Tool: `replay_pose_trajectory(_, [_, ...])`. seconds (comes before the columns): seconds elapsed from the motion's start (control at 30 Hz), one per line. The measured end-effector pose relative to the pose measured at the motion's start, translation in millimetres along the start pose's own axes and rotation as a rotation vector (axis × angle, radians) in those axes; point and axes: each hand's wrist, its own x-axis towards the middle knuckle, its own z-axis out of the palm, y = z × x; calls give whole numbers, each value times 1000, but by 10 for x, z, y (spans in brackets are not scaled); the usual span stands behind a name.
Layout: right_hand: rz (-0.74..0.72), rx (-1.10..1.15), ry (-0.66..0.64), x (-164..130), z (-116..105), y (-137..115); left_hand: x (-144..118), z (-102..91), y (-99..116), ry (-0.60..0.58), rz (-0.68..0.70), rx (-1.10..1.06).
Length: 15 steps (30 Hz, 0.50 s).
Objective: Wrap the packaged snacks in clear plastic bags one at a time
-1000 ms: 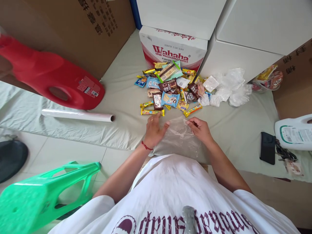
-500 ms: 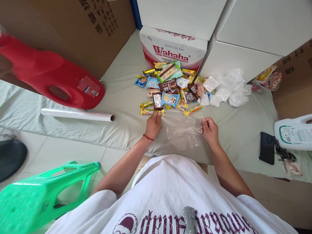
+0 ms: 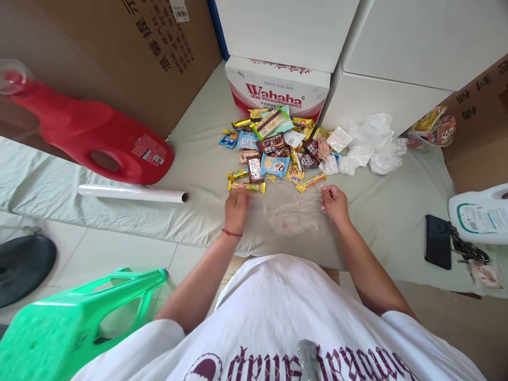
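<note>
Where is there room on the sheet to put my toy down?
Bare sheet lies between the red jug and the snack pile, and between the right hand and the black phone. It's crowded around the snacks and crumpled plastic bags.

The red-and-white cardboard carton [image 3: 278, 90] against the white cabinets is showing the brand "Wahaha" in red letters, with "PURIFIED" partly showing beneath. The large brown cardboard box [image 3: 130, 47] is bearing dark printed characters, upside down to the camera. The white shirt [image 3: 301, 338] is carrying maroon gothic lettering, too distorted for reading. Snack wrapper print is too small.
</note>
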Motion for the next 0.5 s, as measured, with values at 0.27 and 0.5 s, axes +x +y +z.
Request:
replay_pose_trajectory(0.27, [27, 77, 25, -141, 151, 14, -540, 357, 141, 48, 118, 17])
replay_pose_trajectory(0.5, [24, 75, 84, -197, -16, 23, -275, 339, 84, -255, -172, -286])
